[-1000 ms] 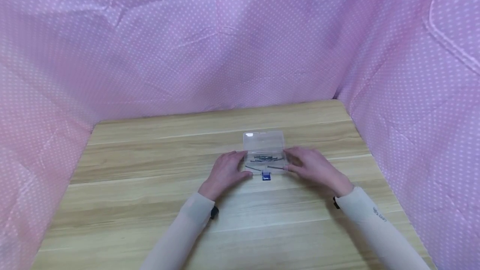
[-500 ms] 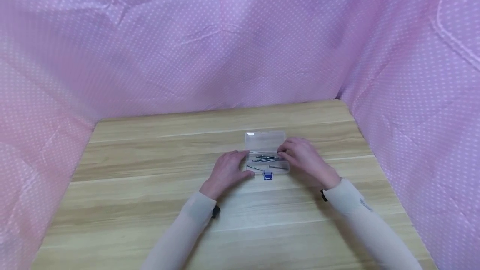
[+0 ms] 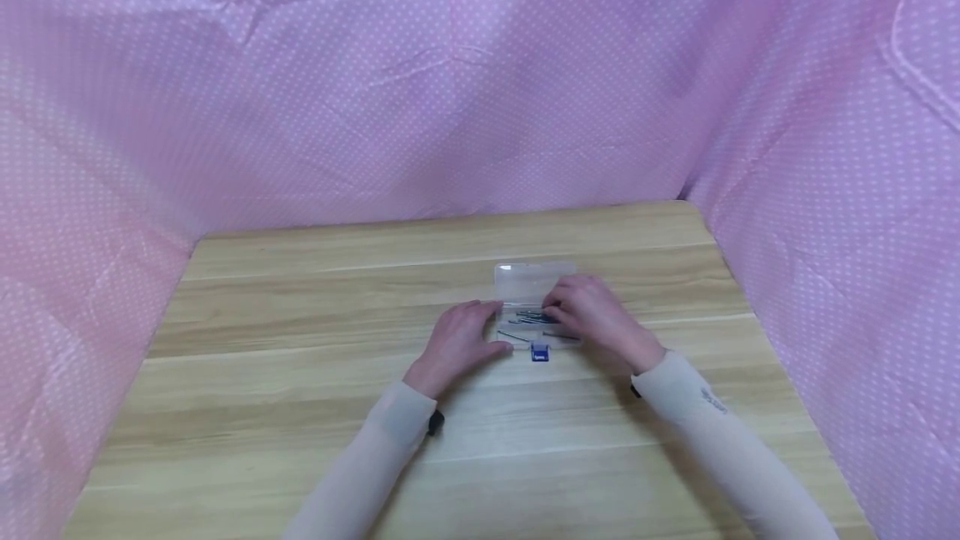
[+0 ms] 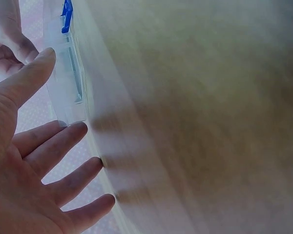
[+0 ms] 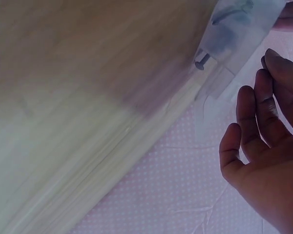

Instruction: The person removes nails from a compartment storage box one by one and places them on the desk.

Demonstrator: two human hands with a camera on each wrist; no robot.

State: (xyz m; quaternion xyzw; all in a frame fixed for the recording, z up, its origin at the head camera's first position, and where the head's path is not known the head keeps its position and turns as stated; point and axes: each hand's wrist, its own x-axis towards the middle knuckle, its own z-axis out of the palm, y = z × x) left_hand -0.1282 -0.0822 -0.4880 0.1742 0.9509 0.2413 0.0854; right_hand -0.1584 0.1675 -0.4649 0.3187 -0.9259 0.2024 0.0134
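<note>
A clear plastic box (image 3: 525, 335) with its lid (image 3: 521, 280) raised stands on the table. Dark nails (image 3: 529, 320) lie heaped in its back compartment; single nails (image 3: 513, 336) lie in front. A blue latch (image 3: 540, 353) hangs at the front. My left hand (image 3: 453, 342) spans the box's left end, thumb at the front corner, fairly straight fingers at the back. Over the heap, my right hand (image 3: 592, 315) has thumb and index together; the right wrist view shows a small dark nail end (image 5: 263, 62) at their tips, the remainder hidden. Its other fingers are loosely bent.
The wooden table (image 3: 322, 407) has its far edge well behind the box. Pink dotted cloth (image 3: 375, 107) encloses the back and sides.
My right hand has left the box's right end and moved left over the nail heap, its thumb and fingertips drawn together. My left hand keeps its place on the box.
</note>
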